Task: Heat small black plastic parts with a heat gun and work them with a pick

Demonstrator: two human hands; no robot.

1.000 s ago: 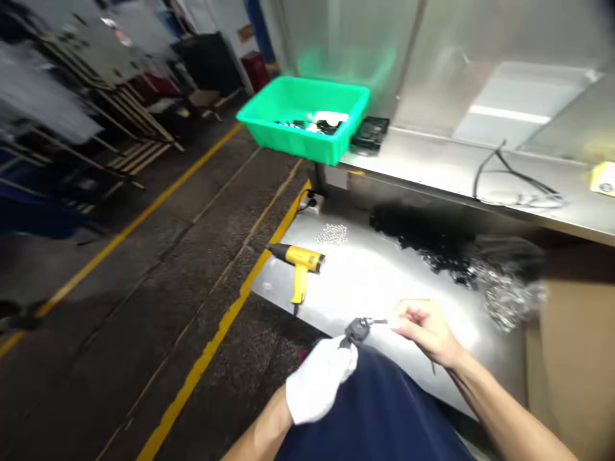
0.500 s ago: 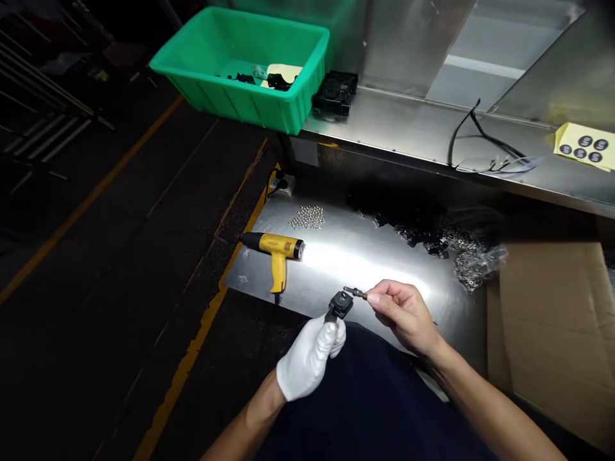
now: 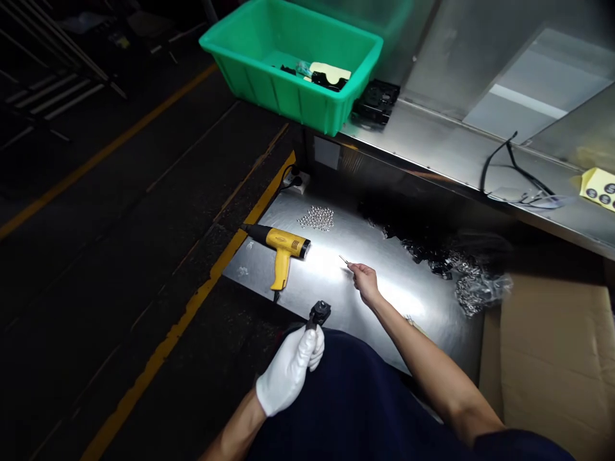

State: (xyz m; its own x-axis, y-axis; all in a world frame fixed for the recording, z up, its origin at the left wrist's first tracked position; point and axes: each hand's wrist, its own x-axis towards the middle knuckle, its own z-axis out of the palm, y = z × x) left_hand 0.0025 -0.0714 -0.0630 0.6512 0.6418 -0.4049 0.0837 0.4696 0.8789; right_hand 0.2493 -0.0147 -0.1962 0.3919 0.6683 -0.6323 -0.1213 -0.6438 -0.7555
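Observation:
My left hand (image 3: 288, 368), in a white glove, grips a small black plastic part (image 3: 319, 314) that sticks out above the fingers. My right hand (image 3: 364, 283) is bare and reaches out over the steel table (image 3: 413, 298), pinching a thin metal pin (image 3: 344, 260) at its fingertips. A yellow and black heat gun (image 3: 281, 253) lies to the left of that hand, and a pile of small silver beads (image 3: 316, 218) lies beyond it. Neither hand touches them.
Black small parts (image 3: 423, 251) and a clear bag of metal pieces (image 3: 475, 288) lie at the table's right. A cardboard box (image 3: 552, 358) stands beyond them. Above, a steel shelf (image 3: 432, 141) holds a green plastic tub (image 3: 269, 86), a black cable (image 3: 509, 173) and a sticker sheet (image 3: 599, 190).
My right hand has moved away from the black part, forward over the table, carrying the thin pin. My left hand has dropped slightly closer to my body.

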